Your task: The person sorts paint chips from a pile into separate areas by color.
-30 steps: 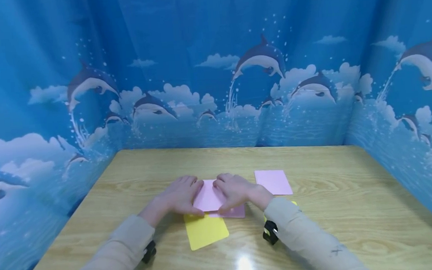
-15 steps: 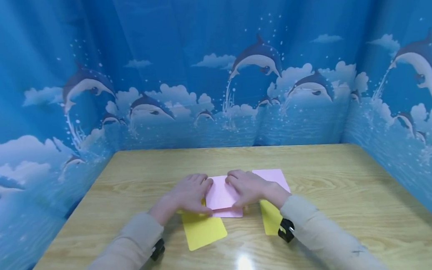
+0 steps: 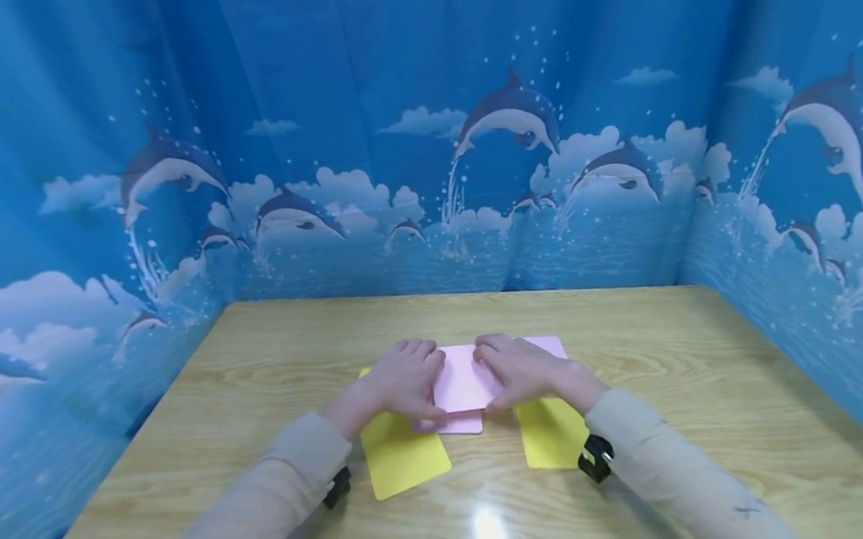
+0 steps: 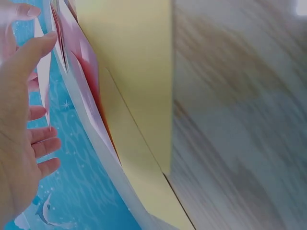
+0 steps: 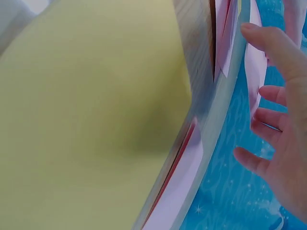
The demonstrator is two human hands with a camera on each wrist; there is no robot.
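Observation:
Between the two hands, a pink paper square (image 3: 459, 380) is held up above the table. My left hand (image 3: 402, 384) grips its left edge, with the thumb nearer and the fingers behind. On the opposite edge, my right hand (image 3: 526, 371) grips the same way; the right wrist view shows its fingers (image 5: 268, 125) against the pink paper (image 5: 254, 67). Below the held square lies another pink piece (image 3: 465, 423), partly covered. A yellow paper square (image 3: 409, 463) rests under the left wrist, a second yellow square (image 3: 548, 437) by the right wrist. Part of a further pink square (image 3: 548, 346) shows behind the right hand.
The wood-grain table (image 3: 286, 338) reaches back to a blue dolphin-print curtain (image 3: 362, 141), which encloses the left, back and right sides. More yellow paper (image 3: 364, 373) peeks out behind the left wrist. A bright reflection lies on the near tabletop.
Both hands have carried the pink square to the right and slightly away. The yellow square by the right wrist has come into view, while the far pink square is now mostly covered.

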